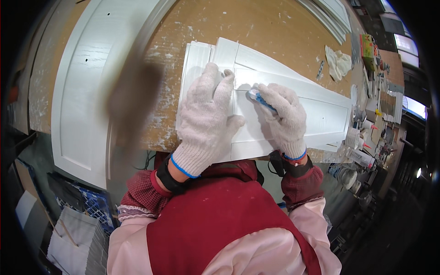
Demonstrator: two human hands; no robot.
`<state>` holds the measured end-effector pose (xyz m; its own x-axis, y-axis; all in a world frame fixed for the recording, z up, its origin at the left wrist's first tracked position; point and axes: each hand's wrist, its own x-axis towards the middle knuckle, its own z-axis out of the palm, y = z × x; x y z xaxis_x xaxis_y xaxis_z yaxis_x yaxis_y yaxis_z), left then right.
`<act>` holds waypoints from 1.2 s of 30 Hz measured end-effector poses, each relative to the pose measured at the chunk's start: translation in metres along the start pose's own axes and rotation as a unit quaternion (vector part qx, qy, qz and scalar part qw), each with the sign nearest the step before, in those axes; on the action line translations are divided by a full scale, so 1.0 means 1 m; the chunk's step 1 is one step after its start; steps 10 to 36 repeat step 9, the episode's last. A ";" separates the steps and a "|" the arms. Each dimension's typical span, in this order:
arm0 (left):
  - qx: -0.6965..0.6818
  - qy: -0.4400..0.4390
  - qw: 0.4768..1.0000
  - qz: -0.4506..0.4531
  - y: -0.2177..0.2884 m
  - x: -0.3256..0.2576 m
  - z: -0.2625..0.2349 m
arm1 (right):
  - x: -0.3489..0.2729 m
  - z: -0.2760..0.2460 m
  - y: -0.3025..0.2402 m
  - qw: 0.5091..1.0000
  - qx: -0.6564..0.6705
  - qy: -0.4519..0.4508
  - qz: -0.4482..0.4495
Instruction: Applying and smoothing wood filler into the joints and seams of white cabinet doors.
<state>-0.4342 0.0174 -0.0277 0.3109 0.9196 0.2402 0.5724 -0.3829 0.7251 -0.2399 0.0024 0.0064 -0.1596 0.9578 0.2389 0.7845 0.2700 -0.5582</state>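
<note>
A white panel door [288,105] with a raised frame lies on top of a stack of similar panels in front of me. My left hand [205,110], in a white knit glove, rests on the panel's left end with fingers stretched out and thumb apart. In my right hand [286,114], gloved the same way, is a small blue-and-white brush [263,101], pinched between fingers and thumb. Its pale tip is close to a joint line of the panel frame; whether it touches cannot be made out. Part of the brush is hidden by the fingers.
Another long white panel [82,87] stands at the left, beyond a blurred dark shape [133,91]. The paint-spotted workbench [220,20] bears more white panels [327,18] at the back right, a crumpled pale cloth [338,63], and bottles with red tips [362,158].
</note>
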 end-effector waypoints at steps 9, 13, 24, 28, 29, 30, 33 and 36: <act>0.006 -0.005 1.000 -0.004 0.002 0.000 0.000 | -0.006 -0.005 0.006 0.999 0.034 0.019 0.009; 0.006 -0.005 1.000 -0.004 0.002 0.000 0.000 | -0.006 -0.005 0.006 0.999 0.034 0.019 0.009; 0.006 -0.005 1.000 -0.004 0.002 0.000 0.000 | -0.006 -0.005 0.006 0.999 0.034 0.019 0.009; 0.006 -0.005 1.000 -0.004 0.002 0.000 0.000 | -0.006 -0.005 0.006 0.999 0.034 0.019 0.009; 0.006 -0.005 1.000 -0.004 0.002 0.000 0.000 | -0.006 -0.005 0.006 0.999 0.034 0.019 0.009; 0.006 -0.005 1.000 -0.004 0.002 0.000 0.000 | -0.006 -0.005 0.006 0.999 0.034 0.019 0.009; 0.006 -0.005 1.000 -0.004 0.002 0.000 0.000 | -0.006 -0.005 0.006 0.999 0.034 0.019 0.009; 0.006 -0.005 1.000 -0.004 0.002 0.000 0.000 | -0.006 -0.005 0.006 0.999 0.034 0.019 0.009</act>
